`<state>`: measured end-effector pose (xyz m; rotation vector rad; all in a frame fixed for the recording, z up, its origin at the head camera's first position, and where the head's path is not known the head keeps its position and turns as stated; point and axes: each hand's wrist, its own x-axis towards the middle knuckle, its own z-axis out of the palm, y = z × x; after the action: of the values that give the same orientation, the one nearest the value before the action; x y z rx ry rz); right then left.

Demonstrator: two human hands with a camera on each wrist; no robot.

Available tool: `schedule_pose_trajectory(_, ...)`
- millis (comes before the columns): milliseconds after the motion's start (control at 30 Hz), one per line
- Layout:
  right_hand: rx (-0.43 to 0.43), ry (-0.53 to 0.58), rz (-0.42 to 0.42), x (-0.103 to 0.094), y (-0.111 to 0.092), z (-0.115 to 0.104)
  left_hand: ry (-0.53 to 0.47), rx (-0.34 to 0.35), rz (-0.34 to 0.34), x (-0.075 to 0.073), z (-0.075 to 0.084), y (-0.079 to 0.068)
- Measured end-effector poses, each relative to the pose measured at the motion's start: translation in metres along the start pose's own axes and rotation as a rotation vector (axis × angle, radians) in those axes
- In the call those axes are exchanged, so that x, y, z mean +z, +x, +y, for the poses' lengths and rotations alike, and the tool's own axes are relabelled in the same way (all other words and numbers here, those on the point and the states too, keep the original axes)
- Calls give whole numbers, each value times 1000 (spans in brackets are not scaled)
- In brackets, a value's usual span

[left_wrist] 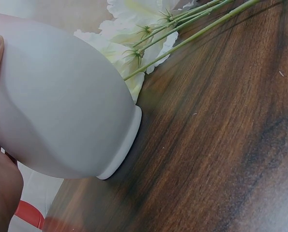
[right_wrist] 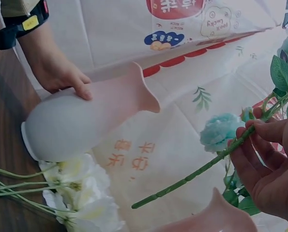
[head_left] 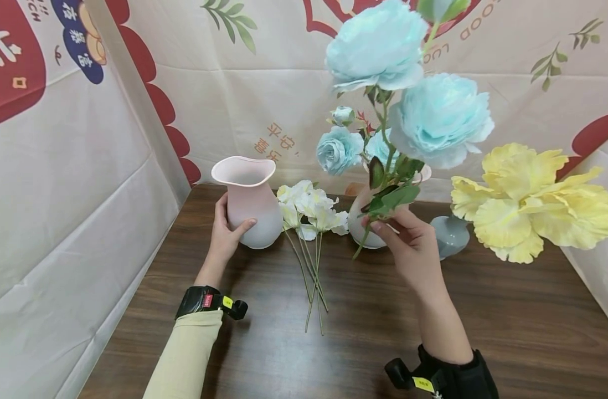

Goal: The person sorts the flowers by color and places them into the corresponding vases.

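My left hand [head_left: 225, 230] grips the side of a pink-and-white vase [head_left: 254, 213], thumb in front and fingers partly hidden behind. The vase is upright, with a wavy rim, its base at the tabletop. My right hand [head_left: 415, 246] pinches the green stem [right_wrist: 192, 175] of an artificial blue flower spray [head_left: 379, 44] between thumb and fingers. The stem's cut end hangs free, pointing down and left. Behind this hand stands a second pink-and-white vase [head_left: 356, 221], partly covered by leaves. Smaller blue blooms [head_left: 339, 149] show near its top; whether they belong to the held spray, I cannot tell.
Several white artificial flowers [head_left: 309, 205] lie between the vases, stems crossing toward the front of the wooden table [head_left: 284, 366]. At the right, a grey-blue vase [head_left: 449, 235] stands near a large yellow flower [head_left: 528, 202]. Printed cloth [head_left: 184, 72] hangs behind and along the left.
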<state>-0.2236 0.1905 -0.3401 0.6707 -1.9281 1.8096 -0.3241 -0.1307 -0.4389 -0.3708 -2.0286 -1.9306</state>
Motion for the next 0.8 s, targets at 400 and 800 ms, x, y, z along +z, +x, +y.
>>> schedule_pose_trajectory(400,-74,65,125,-10,16,-11,-2,-9,-4,1,3,0)
schedule_pose_trajectory(800,-180,125,227,-18,34,-22,5,-21,0,0,5,-1)
